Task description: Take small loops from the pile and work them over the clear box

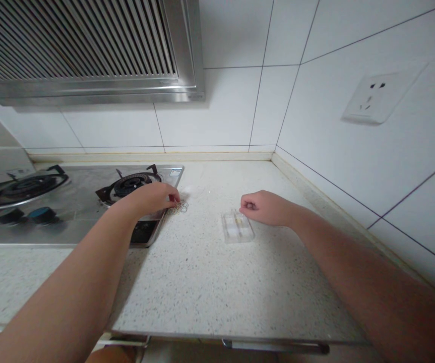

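Observation:
My left hand (160,195) reaches to a small pile of thin rings (182,207) on the counter beside the stove's right edge. Its fingers are bent together at the pile; what they grip, if anything, is too small to tell. A clear plastic box (237,233) with compartments lies on the counter to the right of the pile. A small yellowish thing shows inside its upper right part. At the box's far right corner, my right hand (263,206) is closed, thumb against curled fingers. Whatever is between those fingertips cannot be made out.
A steel gas stove (84,201) with two burners and knobs takes up the left of the speckled counter (202,287). Over it hangs a range hood (126,91). White tiled walls meet behind the counter, and a socket (376,98) sits on the right wall.

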Demonstrator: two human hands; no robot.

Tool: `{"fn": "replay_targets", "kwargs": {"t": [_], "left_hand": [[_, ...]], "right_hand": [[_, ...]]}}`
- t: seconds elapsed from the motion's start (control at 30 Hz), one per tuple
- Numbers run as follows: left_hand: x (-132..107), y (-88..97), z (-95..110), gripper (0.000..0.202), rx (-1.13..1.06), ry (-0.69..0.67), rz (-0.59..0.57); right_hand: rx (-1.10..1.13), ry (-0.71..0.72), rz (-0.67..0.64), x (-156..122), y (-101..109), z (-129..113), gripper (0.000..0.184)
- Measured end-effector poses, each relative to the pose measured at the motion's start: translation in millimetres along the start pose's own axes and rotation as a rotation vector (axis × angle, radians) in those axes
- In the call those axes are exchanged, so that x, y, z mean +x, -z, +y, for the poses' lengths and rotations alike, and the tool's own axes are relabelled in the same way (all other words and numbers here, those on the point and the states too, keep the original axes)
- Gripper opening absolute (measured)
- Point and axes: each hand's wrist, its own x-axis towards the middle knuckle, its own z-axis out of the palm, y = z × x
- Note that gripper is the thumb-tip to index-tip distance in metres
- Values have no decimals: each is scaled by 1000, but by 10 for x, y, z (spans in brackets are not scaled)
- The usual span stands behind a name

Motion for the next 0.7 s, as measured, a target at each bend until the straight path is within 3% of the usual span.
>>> {"fn": "replay_targets", "kwargs": {"t": [0.27,0.7], "left_hand": [[-1,-5,11,21,-1,-24,-11],[-3,-7,3,22,39,30,6]], "right_hand": [[-52,2,-17,7,10,25,33],[-97,18,-20,-1,21,20,33]]}}
